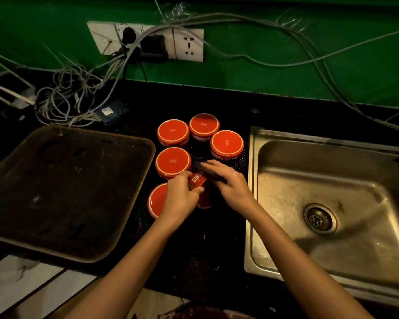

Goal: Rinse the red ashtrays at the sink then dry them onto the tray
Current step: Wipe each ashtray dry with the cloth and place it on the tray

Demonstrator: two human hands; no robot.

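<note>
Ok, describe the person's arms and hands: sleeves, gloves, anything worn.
The left hand and right hand are bare, without gloves. No watch or bracelet shows at either wrist. Both forearms are uncovered, with no sleeve in view.

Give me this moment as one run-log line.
left hand grips tilted ashtray | right hand on dark item against it | five ashtrays inverted on mat | between tray, sink
</note>
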